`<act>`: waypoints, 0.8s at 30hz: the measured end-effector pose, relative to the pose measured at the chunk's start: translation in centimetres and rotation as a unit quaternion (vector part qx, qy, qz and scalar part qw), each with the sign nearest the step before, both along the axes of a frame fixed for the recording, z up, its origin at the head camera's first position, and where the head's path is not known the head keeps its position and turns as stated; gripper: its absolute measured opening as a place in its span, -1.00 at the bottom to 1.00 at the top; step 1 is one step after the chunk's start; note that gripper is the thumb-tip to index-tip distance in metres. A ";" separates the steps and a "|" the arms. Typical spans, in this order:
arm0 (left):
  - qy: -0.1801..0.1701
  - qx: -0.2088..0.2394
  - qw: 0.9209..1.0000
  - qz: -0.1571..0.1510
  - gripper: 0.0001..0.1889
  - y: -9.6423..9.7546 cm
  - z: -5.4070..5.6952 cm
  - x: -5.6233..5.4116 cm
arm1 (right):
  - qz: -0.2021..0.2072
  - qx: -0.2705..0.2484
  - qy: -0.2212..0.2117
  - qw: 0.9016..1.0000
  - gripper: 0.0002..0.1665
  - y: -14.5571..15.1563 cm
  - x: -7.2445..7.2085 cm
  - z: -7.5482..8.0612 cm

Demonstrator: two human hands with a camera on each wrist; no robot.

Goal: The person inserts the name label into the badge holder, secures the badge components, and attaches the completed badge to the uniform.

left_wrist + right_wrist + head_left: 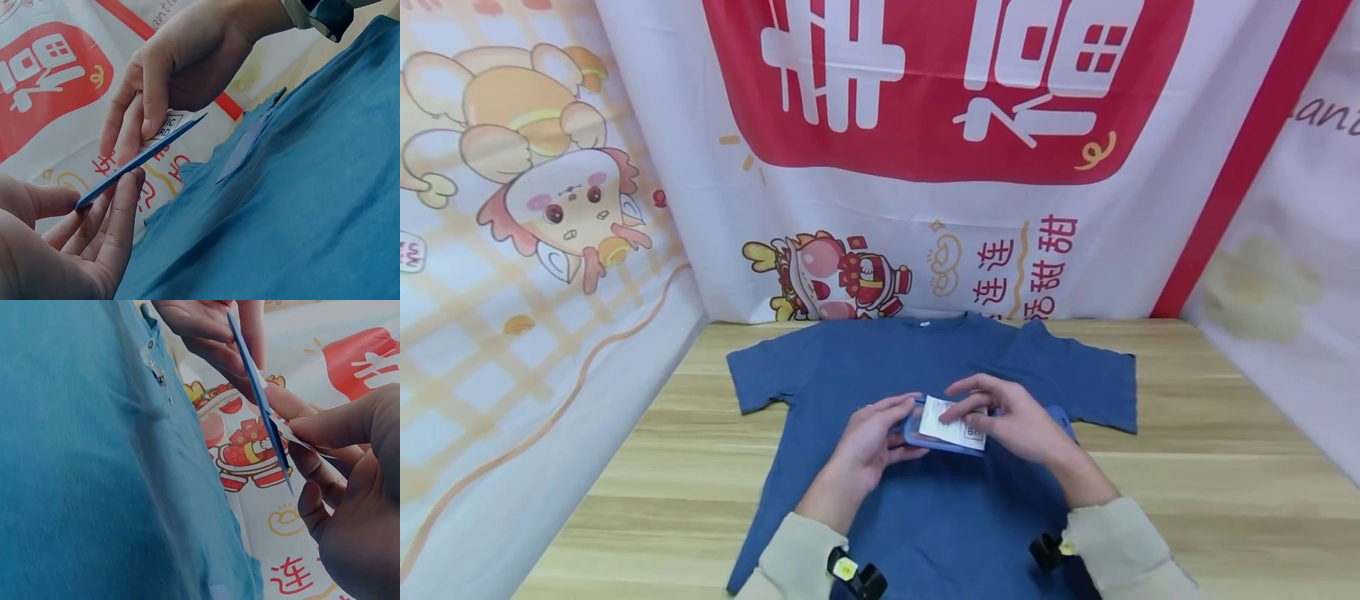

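My left hand (868, 437) holds a flat blue-rimmed card holder (912, 435) by its left end, thumb on top and fingers beneath. A white printed card (934, 421) lies over the holder, partly slid against it. My right hand (1011, 417) pinches that card between thumb and fingers, as the right wrist view shows with the card's edge (312, 449). Seen edge-on in the left wrist view, the holder (140, 159) is tilted. Both hands are above a blue T-shirt (917, 525) spread on the table.
Beneath my right wrist lies another flat blue piece (1062, 419) on the shirt, partly hidden. A small clear strap with a metal clip (153, 362) shows on the shirt. Printed cloths (715, 208) hang behind and beside the wooden table (1210, 467).
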State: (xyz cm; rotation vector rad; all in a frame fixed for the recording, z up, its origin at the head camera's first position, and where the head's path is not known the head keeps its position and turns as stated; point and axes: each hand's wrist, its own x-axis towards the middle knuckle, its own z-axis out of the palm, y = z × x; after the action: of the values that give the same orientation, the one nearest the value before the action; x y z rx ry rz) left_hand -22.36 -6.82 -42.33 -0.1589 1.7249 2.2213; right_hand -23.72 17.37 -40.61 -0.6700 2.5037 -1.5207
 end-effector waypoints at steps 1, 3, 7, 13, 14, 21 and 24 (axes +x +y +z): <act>0.000 -0.001 1.000 0.000 -0.58 0.0 0.1 0.0 | -0.001 -0.003 -0.004 1.000 -0.55 0.0 0.0 0.0; 0.001 -0.003 1.000 0.000 -0.58 0.0 0.1 0.1 | -0.004 -0.005 -0.009 1.000 -0.55 -0.2 0.0 0.0; 0.003 -0.005 1.000 0.002 -0.59 -0.1 0.3 0.3 | -0.016 0.003 -0.004 1.000 -0.57 -0.9 0.5 0.3; 0.004 -0.011 1.000 0.001 -0.57 0.0 0.2 0.5 | -0.019 -0.004 0.007 1.000 -0.55 -1.4 0.9 0.1; 0.003 -0.011 1.000 0.000 -0.57 0.0 0.2 0.5 | -0.023 -0.002 0.015 1.000 -0.55 -1.4 0.9 0.0; 0.006 -0.009 1.000 -0.006 -0.57 0.2 0.3 0.6 | -0.073 0.038 0.087 0.993 -0.59 -1.8 0.9 -0.2; 0.008 -0.007 1.000 -0.010 -0.56 0.2 0.2 0.6 | -0.094 0.069 0.111 0.987 -0.64 -2.0 1.0 -0.2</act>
State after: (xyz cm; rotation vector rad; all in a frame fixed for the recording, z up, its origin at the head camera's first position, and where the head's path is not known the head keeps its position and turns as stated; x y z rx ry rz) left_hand -21.78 -6.63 -42.16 -0.1268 1.7438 2.2036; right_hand -22.74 15.35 -40.81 -0.6292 2.8821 -1.3779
